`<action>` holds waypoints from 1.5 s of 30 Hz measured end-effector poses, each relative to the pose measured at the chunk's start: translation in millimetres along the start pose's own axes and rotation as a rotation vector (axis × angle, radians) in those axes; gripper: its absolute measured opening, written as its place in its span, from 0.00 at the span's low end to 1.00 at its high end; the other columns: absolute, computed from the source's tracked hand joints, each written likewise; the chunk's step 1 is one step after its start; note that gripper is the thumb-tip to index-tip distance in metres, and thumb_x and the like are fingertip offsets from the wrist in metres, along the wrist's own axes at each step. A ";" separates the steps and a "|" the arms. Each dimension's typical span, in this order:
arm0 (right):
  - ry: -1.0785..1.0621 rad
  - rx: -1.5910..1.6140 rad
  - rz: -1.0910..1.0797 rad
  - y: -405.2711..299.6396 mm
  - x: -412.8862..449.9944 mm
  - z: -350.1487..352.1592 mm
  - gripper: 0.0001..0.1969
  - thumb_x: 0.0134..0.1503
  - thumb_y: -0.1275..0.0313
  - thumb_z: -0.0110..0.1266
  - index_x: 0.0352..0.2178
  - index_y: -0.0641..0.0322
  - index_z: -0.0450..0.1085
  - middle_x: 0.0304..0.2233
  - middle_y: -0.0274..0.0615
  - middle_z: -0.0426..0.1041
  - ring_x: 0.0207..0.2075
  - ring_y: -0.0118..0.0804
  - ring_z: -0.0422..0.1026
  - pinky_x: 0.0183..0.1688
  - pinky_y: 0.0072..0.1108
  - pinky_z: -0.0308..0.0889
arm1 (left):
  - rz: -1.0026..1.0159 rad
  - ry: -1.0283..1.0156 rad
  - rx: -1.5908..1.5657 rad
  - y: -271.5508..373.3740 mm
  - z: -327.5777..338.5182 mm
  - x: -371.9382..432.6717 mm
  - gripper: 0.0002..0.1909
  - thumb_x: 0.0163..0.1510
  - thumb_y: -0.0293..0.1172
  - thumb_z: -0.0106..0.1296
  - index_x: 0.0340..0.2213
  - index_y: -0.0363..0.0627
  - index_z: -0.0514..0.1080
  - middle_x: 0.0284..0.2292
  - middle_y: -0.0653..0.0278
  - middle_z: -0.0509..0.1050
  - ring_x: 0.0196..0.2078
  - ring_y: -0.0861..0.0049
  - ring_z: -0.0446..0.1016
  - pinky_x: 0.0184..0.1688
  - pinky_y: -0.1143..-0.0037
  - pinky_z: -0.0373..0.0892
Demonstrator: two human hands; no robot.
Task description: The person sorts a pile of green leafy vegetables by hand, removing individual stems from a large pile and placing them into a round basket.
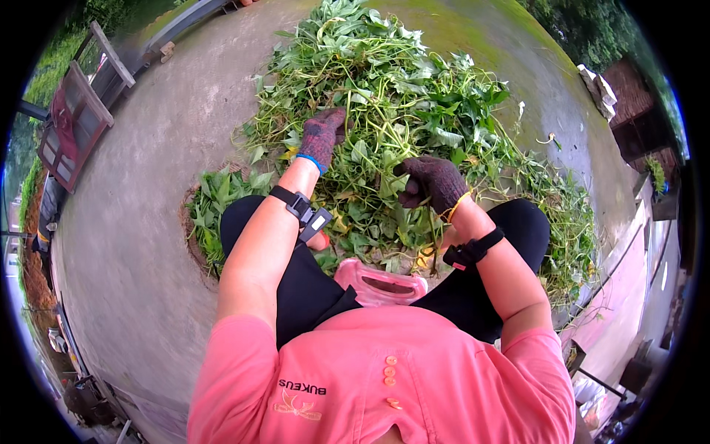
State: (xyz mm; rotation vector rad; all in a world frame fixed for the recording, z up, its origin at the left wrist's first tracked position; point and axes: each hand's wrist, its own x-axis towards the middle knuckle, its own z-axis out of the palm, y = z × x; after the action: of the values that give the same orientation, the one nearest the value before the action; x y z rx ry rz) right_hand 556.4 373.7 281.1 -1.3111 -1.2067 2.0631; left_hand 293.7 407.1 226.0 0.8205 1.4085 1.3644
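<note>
Before me rises a heap of leafy green vines (383, 83) that look like sweet potato vines. My left hand (321, 136), in a dark purple knit glove with a blue cuff, reaches into the heap's near left side. Its fingers are curled beside an upright stem; whether they grip it is hidden. My right hand (435, 183), gloved alike with a yellow cuff edge, is closed around vine stems (434, 238) that hang below it and seem to run up into the heap. Beside my left knee, cut leaves (213, 213) fill a round woven basket (191, 244).
The handle opening of a pink plastic stool (383, 283) shows between my legs. More vines (566, 238) trail past my right knee over the concrete ground (133, 222). A wooden window frame (75, 127) leans at the far left. Pale stones (599, 91) lie at the right edge.
</note>
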 end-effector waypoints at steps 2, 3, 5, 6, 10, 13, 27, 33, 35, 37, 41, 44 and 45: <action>0.045 -0.174 -0.042 2.0 5.0 1.9 0.14 0.53 0.64 0.53 0.30 0.68 0.72 0.13 0.44 0.71 0.17 0.34 0.73 0.21 0.24 0.70 | -0.087 -0.050 -0.157 24.1 15.0 -9.5 0.12 0.55 0.38 0.52 0.33 0.43 0.74 0.21 0.68 0.73 0.18 0.81 0.71 0.21 0.79 0.69; 0.041 -0.180 -0.040 5.2 7.4 1.8 0.14 0.53 0.64 0.53 0.30 0.68 0.72 0.13 0.44 0.71 0.17 0.34 0.73 0.21 0.24 0.70 | -0.087 -0.044 -0.162 28.7 13.4 -9.7 0.12 0.55 0.38 0.52 0.33 0.43 0.74 0.21 0.68 0.73 0.18 0.81 0.71 0.21 0.79 0.69; 0.043 -0.602 -0.258 11.4 11.8 -3.4 0.10 0.53 0.68 0.52 0.32 0.65 0.72 0.17 0.43 0.71 0.17 0.33 0.73 0.21 0.22 0.69 | -0.095 -0.101 -0.174 34.2 9.9 -7.3 0.12 0.55 0.40 0.52 0.32 0.44 0.74 0.19 0.68 0.72 0.17 0.80 0.70 0.19 0.79 0.68; -0.008 -0.967 -0.604 12.9 11.1 -4.5 0.08 0.53 0.71 0.50 0.34 0.60 0.72 0.21 0.41 0.72 0.17 0.31 0.73 0.21 0.21 0.68 | -0.075 -0.080 -0.115 33.7 10.1 -6.6 0.11 0.54 0.39 0.53 0.32 0.44 0.74 0.18 0.69 0.70 0.16 0.82 0.68 0.19 0.80 0.66; -0.031 -0.738 -0.490 7.0 3.1 0.7 0.07 0.53 0.74 0.49 0.33 0.57 0.73 0.24 0.38 0.71 0.18 0.29 0.73 0.20 0.19 0.68 | -0.013 -0.092 0.266 28.7 -6.6 7.9 0.14 0.51 0.39 0.55 0.34 0.41 0.74 0.22 0.63 0.74 0.22 0.73 0.73 0.24 0.74 0.69; -0.031 -0.229 -0.096 -20.8 -12.7 13.2 0.06 0.54 0.73 0.49 0.31 0.61 0.72 0.20 0.37 0.69 0.17 0.28 0.73 0.19 0.18 0.67 | 0.233 0.162 1.078 32.2 -13.2 12.8 0.19 0.49 0.44 0.52 0.33 0.38 0.75 0.37 0.47 0.74 0.41 0.54 0.72 0.43 0.62 0.68; 0.006 0.331 0.129 -16.2 9.5 15.5 0.15 0.57 0.62 0.51 0.29 0.67 0.71 0.12 0.33 0.62 0.14 0.34 0.68 0.19 0.22 0.65 | -0.182 -0.105 -0.378 -2.2 13.8 13.6 0.10 0.54 0.29 0.52 0.38 0.39 0.71 0.35 0.59 0.76 0.33 0.71 0.75 0.34 0.71 0.72; -0.001 0.376 0.186 -19.4 13.4 20.8 0.14 0.57 0.63 0.50 0.29 0.66 0.72 0.12 0.33 0.61 0.13 0.34 0.66 0.18 0.23 0.66 | -0.231 -0.113 -0.340 0.9 23.0 5.6 0.11 0.53 0.31 0.53 0.38 0.41 0.72 0.32 0.62 0.77 0.34 0.72 0.76 0.36 0.72 0.72; 0.015 0.382 0.193 -18.0 13.7 22.6 0.14 0.57 0.63 0.50 0.29 0.66 0.72 0.12 0.33 0.61 0.13 0.34 0.65 0.18 0.23 0.65 | -0.260 -0.152 -0.372 -2.3 16.5 3.7 0.12 0.54 0.32 0.52 0.39 0.40 0.72 0.34 0.60 0.77 0.36 0.69 0.76 0.39 0.69 0.72; -0.094 0.364 0.173 -18.6 14.9 22.8 0.14 0.57 0.63 0.50 0.30 0.65 0.72 0.12 0.32 0.60 0.14 0.33 0.65 0.18 0.23 0.65 | -0.316 -0.350 -0.692 -9.0 6.8 8.6 0.14 0.56 0.33 0.49 0.42 0.38 0.69 0.38 0.59 0.75 0.40 0.65 0.74 0.46 0.63 0.70; -0.053 0.342 0.156 -19.4 15.6 20.1 0.14 0.57 0.62 0.50 0.30 0.65 0.72 0.12 0.32 0.60 0.14 0.33 0.66 0.18 0.23 0.65 | -0.371 -0.435 -0.727 -0.5 12.3 -1.8 0.17 0.57 0.36 0.47 0.45 0.39 0.67 0.39 0.59 0.75 0.42 0.63 0.74 0.48 0.61 0.68; 0.017 0.290 0.185 -18.6 17.0 18.8 0.14 0.57 0.63 0.50 0.29 0.65 0.72 0.12 0.32 0.60 0.14 0.33 0.66 0.18 0.23 0.65 | -0.201 -0.348 -0.118 18.3 11.9 0.6 0.15 0.58 0.35 0.45 0.41 0.39 0.71 0.40 0.55 0.74 0.42 0.65 0.74 0.48 0.65 0.68; 0.024 0.220 0.136 -19.2 16.1 17.1 0.14 0.56 0.63 0.50 0.29 0.65 0.72 0.12 0.31 0.59 0.14 0.33 0.66 0.18 0.23 0.65 | -0.076 -0.295 0.441 29.2 10.8 0.8 0.14 0.58 0.35 0.44 0.39 0.38 0.72 0.41 0.53 0.74 0.43 0.64 0.74 0.47 0.65 0.68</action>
State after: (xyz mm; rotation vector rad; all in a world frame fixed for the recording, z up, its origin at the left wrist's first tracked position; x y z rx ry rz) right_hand 531.9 387.9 291.9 -1.3403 -0.8725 2.1954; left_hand 299.1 415.5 255.5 1.1877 1.5045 0.8397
